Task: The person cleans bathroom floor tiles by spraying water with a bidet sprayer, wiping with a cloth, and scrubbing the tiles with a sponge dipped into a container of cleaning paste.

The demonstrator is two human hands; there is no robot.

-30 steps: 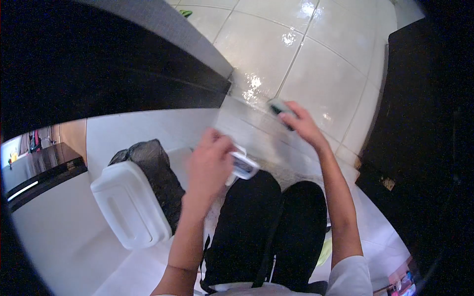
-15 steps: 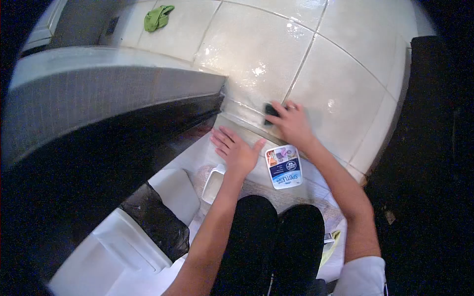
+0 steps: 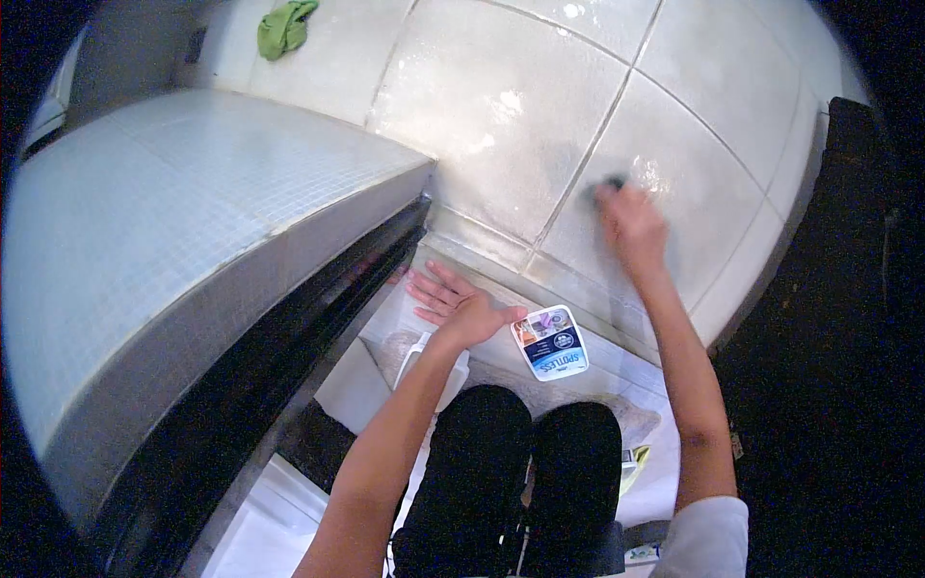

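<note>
My right hand (image 3: 633, 229), smeared by motion, is closed on a dark scouring pad (image 3: 615, 180) against the wet, pale tiles (image 3: 501, 96). Most of the pad is hidden by my fingers. My left hand (image 3: 458, 306) lies flat with fingers spread on the pale ledge by the tile edge. Its thumb reaches the corner of a white lid (image 3: 551, 344) with a blue label reading "SPOTLESS", upside down to me. Partly behind my left forearm is an open white tub (image 3: 453, 374).
A crumpled green cloth (image 3: 283, 29) lies on the far tiles. To the left runs a low wall topped with small tiles (image 3: 193, 164). White containers (image 3: 279, 511) stand at the lower left. A yellow-green item (image 3: 633, 466) is beside my right knee.
My right hand has moved the scouring pad up and right across the tiles. My left hand stays flat on the ledge. The view has shifted, showing more of the low wall's top.
</note>
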